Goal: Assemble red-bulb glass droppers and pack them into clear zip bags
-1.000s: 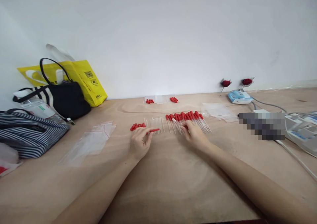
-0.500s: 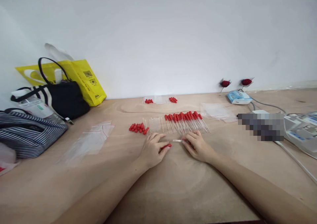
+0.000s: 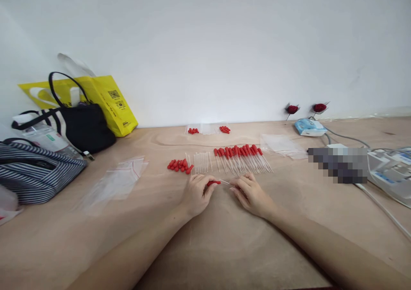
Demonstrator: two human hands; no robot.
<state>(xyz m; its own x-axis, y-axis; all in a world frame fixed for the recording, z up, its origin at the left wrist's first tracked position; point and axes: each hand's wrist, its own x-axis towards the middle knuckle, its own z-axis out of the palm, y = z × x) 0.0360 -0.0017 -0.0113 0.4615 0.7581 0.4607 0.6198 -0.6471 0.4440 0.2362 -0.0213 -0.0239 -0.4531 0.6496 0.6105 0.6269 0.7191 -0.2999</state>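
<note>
Between its fingers my left hand (image 3: 198,194) pinches a red rubber dropper bulb (image 3: 214,182), its open end facing right. My right hand (image 3: 251,192) grips a thin clear glass dropper tube (image 3: 224,181), one end pointing at the bulb. Tube end and bulb mouth are very close; whether they touch I cannot tell. Beyond my left hand lies a pile of red bulbs (image 3: 179,166), with a row of bare glass tubes (image 3: 201,162) beside it. Past my right hand several droppers with red bulbs fitted (image 3: 242,157) lie side by side.
Clear plastic bags lie on the left (image 3: 120,183) and right (image 3: 281,144). Bags with red bulbs (image 3: 208,128) rest by the wall. A yellow bag (image 3: 118,106), black handbag (image 3: 86,127) and striped pouch (image 3: 41,170) stand left; a tissue pack (image 3: 310,127) and power strip (image 3: 390,170) sit right.
My hands have come closer together. The bulb has tipped up and turned toward the tube, and the tube has moved left, its end now right by the bulb.
</note>
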